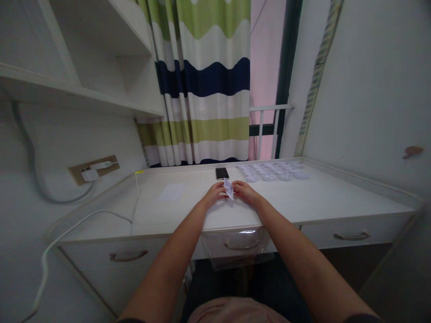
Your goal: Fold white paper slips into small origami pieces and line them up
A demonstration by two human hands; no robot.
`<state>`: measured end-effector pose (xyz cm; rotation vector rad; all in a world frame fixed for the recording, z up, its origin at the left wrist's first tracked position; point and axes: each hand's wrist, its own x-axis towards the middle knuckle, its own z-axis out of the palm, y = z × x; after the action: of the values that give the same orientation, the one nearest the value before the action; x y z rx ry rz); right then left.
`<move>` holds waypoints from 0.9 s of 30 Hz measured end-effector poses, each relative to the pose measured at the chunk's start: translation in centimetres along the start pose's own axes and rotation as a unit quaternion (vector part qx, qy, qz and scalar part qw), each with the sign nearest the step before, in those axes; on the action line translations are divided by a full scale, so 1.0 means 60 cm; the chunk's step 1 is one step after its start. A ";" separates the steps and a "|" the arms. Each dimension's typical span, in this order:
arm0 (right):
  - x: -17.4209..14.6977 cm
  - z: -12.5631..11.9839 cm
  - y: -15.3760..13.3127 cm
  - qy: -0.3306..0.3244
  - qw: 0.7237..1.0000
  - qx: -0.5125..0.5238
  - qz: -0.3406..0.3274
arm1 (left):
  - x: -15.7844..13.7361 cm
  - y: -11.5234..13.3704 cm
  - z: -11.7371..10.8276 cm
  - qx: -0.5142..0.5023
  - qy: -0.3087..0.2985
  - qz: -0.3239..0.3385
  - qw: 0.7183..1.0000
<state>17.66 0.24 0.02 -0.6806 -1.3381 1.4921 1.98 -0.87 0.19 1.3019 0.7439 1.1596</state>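
Observation:
Between my two hands, just above the white desk (188,211), is a small folded white paper piece (229,189) with pointed ends. The fingers of my left hand (215,194) close on its left side. On its right side, my right hand (245,192) grips it with bent fingers. Right behind the paper lies a dark phone (222,173). Several rows of similar folded white papers (272,171) are spread at the back right of the desk. To the left rests a flat stack of white paper sheets (172,192).
A white cable (101,211) runs over the desk's left side from a wall socket (94,169). Shelves (134,96) overhang at upper left. A striped curtain (215,80) hangs behind the desk. A clear plastic sheet (232,251) drapes over the front edge before a drawer.

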 end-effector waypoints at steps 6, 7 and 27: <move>-0.002 0.000 -0.002 -0.011 1.000 -0.003 -0.009 | 0.001 0.001 0.002 -0.004 0.000 0.001 1.000; -0.002 0.000 -0.002 -0.010 1.000 -0.004 -0.009 | 0.001 0.001 0.002 -0.005 0.000 0.002 1.000; 0.004 -0.013 0.003 0.043 0.999 -0.014 -0.014 | 0.010 0.009 -0.010 -0.048 0.156 -0.007 0.987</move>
<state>18.20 0.80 -0.29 -0.7322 -1.3000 1.4084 1.47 -0.17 0.74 1.0454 0.9096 1.3897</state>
